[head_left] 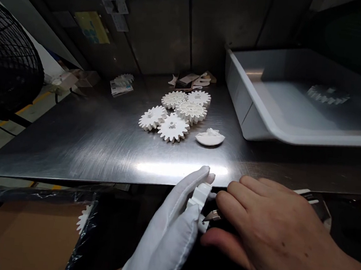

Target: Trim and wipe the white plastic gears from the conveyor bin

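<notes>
A white plastic gear was pinched upright at lower center of the frame by the white-gloved left hand, its teeth left exposed toward a small metal blade. The blade was gripped between the fingers of the bare right hand, just below the edge of a stainless steel table. More gears were piled mid-table; one gear lay in a white plastic tray at upper right.

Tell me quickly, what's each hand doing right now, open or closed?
Left hand, white-gloved: closed, holding a white plastic gear.
Right hand, bare: closed, apparently holding a small metal blade against the gear.
</notes>
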Available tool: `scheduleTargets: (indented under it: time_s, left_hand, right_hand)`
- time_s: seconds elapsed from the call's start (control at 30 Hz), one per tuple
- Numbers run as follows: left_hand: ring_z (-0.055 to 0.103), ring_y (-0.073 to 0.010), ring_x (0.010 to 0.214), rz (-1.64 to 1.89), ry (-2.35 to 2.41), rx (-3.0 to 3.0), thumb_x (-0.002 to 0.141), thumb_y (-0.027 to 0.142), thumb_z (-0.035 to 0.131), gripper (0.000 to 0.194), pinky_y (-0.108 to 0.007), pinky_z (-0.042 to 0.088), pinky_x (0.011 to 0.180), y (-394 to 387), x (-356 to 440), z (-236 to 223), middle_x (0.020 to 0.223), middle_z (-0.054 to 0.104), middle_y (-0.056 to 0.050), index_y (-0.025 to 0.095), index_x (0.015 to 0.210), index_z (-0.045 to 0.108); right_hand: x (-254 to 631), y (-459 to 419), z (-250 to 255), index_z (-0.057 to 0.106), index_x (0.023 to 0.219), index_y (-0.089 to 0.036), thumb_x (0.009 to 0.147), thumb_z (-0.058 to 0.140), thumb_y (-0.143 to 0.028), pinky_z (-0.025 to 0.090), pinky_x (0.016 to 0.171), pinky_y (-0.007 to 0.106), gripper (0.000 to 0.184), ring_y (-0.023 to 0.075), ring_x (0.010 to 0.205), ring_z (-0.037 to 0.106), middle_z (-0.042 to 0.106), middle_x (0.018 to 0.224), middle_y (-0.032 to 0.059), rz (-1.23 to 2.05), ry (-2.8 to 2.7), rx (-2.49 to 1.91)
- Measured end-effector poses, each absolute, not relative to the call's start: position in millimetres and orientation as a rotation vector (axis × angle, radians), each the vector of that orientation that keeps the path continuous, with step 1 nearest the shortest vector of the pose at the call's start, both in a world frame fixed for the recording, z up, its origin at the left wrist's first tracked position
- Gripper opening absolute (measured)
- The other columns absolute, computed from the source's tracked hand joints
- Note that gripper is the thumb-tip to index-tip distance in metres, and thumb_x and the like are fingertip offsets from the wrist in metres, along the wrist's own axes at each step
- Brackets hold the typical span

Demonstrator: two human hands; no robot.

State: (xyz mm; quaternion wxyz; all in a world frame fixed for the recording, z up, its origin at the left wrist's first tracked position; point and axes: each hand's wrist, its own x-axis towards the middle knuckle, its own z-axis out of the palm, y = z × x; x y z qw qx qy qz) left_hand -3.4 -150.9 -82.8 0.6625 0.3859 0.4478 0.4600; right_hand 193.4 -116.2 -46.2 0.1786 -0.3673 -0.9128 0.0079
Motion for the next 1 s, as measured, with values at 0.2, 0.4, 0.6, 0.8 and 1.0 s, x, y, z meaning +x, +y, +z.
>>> scheduleTargets:
  time_s: [0.2, 0.4, 0.6, 0.8, 1.0]
  left_hand:
    - [0.027, -0.0286, 0.147, 1.072, 1.039, 0.859, 0.095, 0.044, 0.055, 0.046, -0.046, 0.013, 0.124, -153.2, 12.2, -56.8, 0.152, 0.046, -0.002, 0.03, 0.139, 0.055]
    - [0.033, -0.0299, 0.144, 1.049, 1.025, 0.856, 0.092, 0.042, 0.062, 0.043, -0.045, 0.019, 0.123, -148.7, 6.2, -61.9, 0.149, 0.049, -0.002, 0.031, 0.133, 0.06]
    - [0.037, -0.0251, 0.142, 0.993, 1.084, 0.874, 0.095, 0.037, 0.059, 0.039, -0.038, 0.023, 0.122, -150.5, 4.5, -56.3, 0.147, 0.051, 0.003, 0.036, 0.134, 0.058]
    - [0.037, -0.031, 0.142, 1.018, 1.056, 0.876, 0.09, 0.047, 0.062, 0.05, -0.048, 0.025, 0.121, -145.2, 6.0, -72.6, 0.147, 0.052, -0.002, 0.033, 0.138, 0.055]
    - [0.038, -0.0264, 0.141, 0.977, 1.129, 0.93, 0.093, 0.044, 0.06, 0.042, -0.041, 0.028, 0.12, -147.6, 1.7, -77.0, 0.147, 0.051, 0.004, 0.041, 0.135, 0.056]
  right_hand:
    - [192.0, -116.7, -47.1, 0.049, 0.077, -0.024, 0.102, 0.04, -0.053, 0.022, 0.061, 0.034, 0.039, 0.0222, 0.063, 0.042, 0.049, 0.071, -0.0013, 0.024, -2.575, -1.031]
    - [192.3, -116.4, -47.8, 0.049, 0.076, -0.024, 0.103, 0.037, -0.051, 0.021, 0.06, 0.034, 0.041, 0.022, 0.061, 0.042, 0.049, 0.07, -0.0015, 0.017, -2.555, -1.043]
    - [193.4, -117.4, -48.8, 0.049, 0.077, -0.024, 0.104, 0.037, -0.05, 0.022, 0.06, 0.034, 0.04, 0.0221, 0.062, 0.044, 0.05, 0.07, -0.0013, 0.045, -2.558, -1.056]
    - [193.3, -116.1, -49.6, 0.048, 0.075, -0.024, 0.103, 0.038, -0.052, 0.023, 0.06, 0.034, 0.041, 0.0217, 0.061, 0.043, 0.049, 0.069, -0.0015, 0.01, -2.532, -1.056]
    - [194.3, -117.2, -50.7, 0.047, 0.074, -0.024, 0.104, 0.036, -0.05, 0.023, 0.06, 0.035, 0.041, 0.0221, 0.061, 0.041, 0.047, 0.068, -0.0013, -0.065, -2.535, -1.07]
